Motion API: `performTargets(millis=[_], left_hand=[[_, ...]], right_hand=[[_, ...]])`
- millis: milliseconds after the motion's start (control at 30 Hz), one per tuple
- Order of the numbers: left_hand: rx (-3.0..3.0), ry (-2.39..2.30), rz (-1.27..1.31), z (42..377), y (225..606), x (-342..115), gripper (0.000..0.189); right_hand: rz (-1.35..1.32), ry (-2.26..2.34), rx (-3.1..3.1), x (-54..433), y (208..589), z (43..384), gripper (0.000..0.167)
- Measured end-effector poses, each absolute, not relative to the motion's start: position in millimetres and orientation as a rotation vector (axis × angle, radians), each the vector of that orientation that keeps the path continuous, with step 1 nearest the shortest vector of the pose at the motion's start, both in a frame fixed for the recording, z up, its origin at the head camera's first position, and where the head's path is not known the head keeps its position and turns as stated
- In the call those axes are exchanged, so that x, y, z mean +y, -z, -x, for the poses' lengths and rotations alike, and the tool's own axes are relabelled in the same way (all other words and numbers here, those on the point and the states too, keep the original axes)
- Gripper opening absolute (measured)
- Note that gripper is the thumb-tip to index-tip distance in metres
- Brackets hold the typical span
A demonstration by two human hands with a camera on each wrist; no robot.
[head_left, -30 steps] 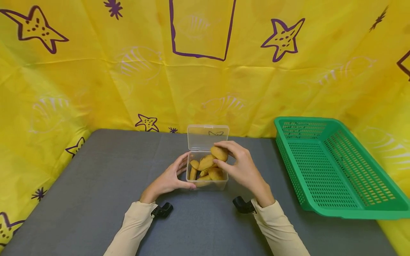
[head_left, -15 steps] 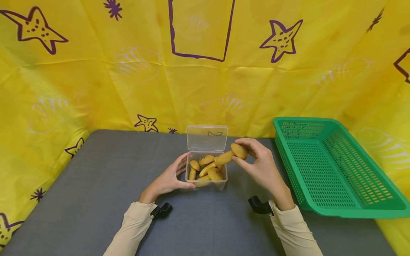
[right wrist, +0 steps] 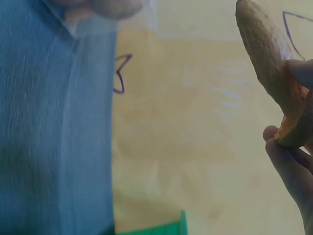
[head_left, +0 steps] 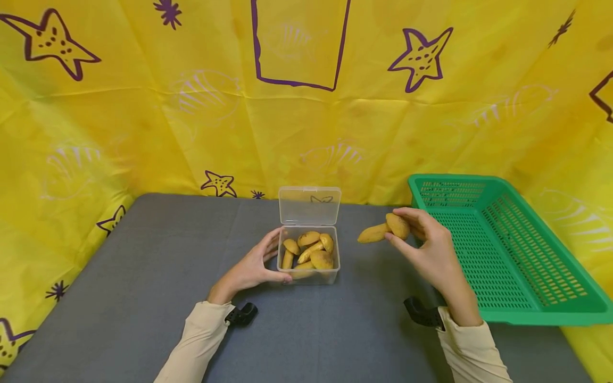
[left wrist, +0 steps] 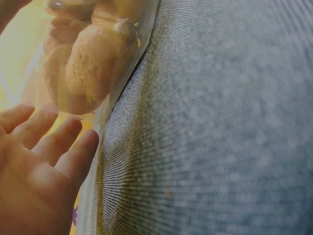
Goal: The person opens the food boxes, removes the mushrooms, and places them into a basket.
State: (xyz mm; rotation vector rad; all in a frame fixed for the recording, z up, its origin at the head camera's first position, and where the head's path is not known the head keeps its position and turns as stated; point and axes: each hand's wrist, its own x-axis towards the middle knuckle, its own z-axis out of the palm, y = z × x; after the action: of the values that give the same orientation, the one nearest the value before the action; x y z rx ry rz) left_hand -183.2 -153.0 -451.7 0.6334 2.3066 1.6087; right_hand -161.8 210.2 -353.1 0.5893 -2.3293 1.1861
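The mushroom point(head_left: 388, 229) has moved rightward, long axis crosswise, stem point(head_left: 372, 233) pointing left, pinched by the right grip point(head_left: 429, 244).

Head view: bright, even illumination; focus is generally sharp. The cloth point(head_left: 287, 122) shows a sheen along its creases. A soft shadow falls on the counter point(head_left: 191, 239) beside the right sleeve point(head_left: 474, 348). Wide-angle stretching occurs toward the edges.

Left wrist view: pale glare at upper left washes over the box point(head_left: 330, 277); the counter is blurred at right.

Right wrist view: the mushroom point(right wrist: 266, 54) is shaded but textured; the cloth is washed out, the counter soft.
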Motion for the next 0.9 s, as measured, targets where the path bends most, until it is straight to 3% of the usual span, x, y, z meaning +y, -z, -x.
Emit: performTargets(millis=[900], left_hand=[[2.320,-1.590,-0.601,181.5,451.4,-153.8,0.113]], right_hand=[[-0.310,-1.026,-2.381,291.2,360.2,123.1,0.057]])
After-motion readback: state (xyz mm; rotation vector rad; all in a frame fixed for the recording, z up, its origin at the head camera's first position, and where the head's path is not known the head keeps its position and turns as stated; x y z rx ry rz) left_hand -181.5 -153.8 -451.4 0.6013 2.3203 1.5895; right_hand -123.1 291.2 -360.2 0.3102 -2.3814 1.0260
